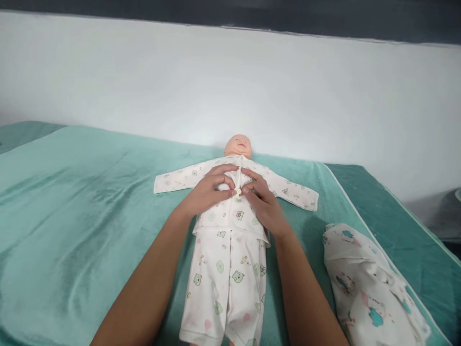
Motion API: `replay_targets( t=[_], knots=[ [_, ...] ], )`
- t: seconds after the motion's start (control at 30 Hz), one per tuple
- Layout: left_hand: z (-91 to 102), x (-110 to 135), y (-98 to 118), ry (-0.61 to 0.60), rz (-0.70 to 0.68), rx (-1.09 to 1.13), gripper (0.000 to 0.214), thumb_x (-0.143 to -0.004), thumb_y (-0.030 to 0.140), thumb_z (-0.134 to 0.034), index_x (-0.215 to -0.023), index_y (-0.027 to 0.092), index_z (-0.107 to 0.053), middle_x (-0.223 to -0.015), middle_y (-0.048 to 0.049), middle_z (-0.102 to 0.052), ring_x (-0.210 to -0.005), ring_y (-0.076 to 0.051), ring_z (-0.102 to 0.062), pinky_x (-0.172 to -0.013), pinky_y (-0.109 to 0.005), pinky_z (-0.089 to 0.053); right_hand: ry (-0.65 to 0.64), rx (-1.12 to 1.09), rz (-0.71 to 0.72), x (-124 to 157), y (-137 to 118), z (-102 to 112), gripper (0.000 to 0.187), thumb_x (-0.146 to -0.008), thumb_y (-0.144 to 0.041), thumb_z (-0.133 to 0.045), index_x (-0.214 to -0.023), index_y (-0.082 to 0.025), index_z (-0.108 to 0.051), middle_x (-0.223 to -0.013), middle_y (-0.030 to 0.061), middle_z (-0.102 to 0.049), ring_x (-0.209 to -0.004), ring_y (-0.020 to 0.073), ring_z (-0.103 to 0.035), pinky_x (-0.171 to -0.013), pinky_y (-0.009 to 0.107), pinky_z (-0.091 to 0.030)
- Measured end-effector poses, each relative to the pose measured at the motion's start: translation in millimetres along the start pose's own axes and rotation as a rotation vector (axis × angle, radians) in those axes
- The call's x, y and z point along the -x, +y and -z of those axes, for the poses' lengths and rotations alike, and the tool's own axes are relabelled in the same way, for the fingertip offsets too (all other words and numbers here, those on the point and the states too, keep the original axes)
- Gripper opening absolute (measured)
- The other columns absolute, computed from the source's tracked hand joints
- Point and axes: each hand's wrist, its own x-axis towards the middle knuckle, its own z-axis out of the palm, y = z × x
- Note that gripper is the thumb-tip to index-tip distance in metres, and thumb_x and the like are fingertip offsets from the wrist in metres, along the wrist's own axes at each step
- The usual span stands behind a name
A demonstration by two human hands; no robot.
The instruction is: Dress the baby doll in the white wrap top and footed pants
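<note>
Teal plush blanket [72,216] covers the bed in front of you, and a plain white wall [216,81] rises behind its far edge. Your left hand [209,190] and right hand [264,202] meet on the chest of a small plastic baby doll [238,145]. Both are closed in a pinch on the front opening of its white long-sleeved top printed with little green animals [236,216]. Your left thumb and forefinger squeeze the fabric on one side of a small round white button [237,192]. Your right thumb and fingertips squeeze the flap on the other side, so the two hands almost touch across it. You cannot tell from this view whether the button sits through its hole. The doll lies on its back about midway between the bed's left and right edges, with its head close to the far edge by the wall. Its sleeves are spread flat to either side. Matching white printed trousers [223,283] run between your forearms towards the near edge. A rumpled bundle of white cloth with pink and teal cartoon prints [367,283] lies by the blanket's right edge, near your right forearm and well apart from the doll. Beyond that edge a darker teal sheet [396,211] shows at the bed's far right corner.
</note>
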Motion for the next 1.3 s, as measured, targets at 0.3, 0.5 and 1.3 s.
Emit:
replay_targets(
  t=[0.3,0.5,1.3],
  knots=[
    [3.1,1,-2,-0.029,-0.018,0.017,0.016,-0.091,0.036,-0.064,-0.079,0.025,-0.068,-0.154,-0.0007,-0.049,-0.147,-0.028,-0.039,-0.117,-0.047,-0.036,0.026,-0.03,0.025,-2,5,-3,0.013,-0.093,-0.04,-0.067,-0.084,-0.03,-0.07,-0.148,-0.0009,-0.055,-0.143,0.0253,-0.044,-0.12,0.049,-0.031],
    [1.5,1,2,-0.025,0.016,0.02,0.013,-0.09,0.031,-0.066,-0.079,0.023,-0.066,-0.155,-0.0011,-0.048,-0.142,-0.029,-0.043,-0.107,-0.046,-0.044,0.003,-0.03,0.018,-1,5,-1,0.015,-0.093,-0.044,-0.067,-0.086,-0.031,-0.073,-0.151,-0.0013,-0.053,-0.145,0.0266,-0.042,-0.121,0.05,-0.03],
    [1.5,0,-9,0.023,-0.006,0.129,0.01,-0.084,0.035,-0.074,-0.082,0.025,-0.071,-0.152,-0.002,-0.053,-0.148,-0.029,-0.04,-0.123,-0.05,-0.03,0.015,-0.006,-0.024,-3,0,-4,0.018,-0.093,-0.041,-0.066,-0.08,-0.03,-0.072,-0.149,-0.0024,-0.054,-0.144,0.0266,-0.043,-0.121,0.051,-0.031]
  ],
)
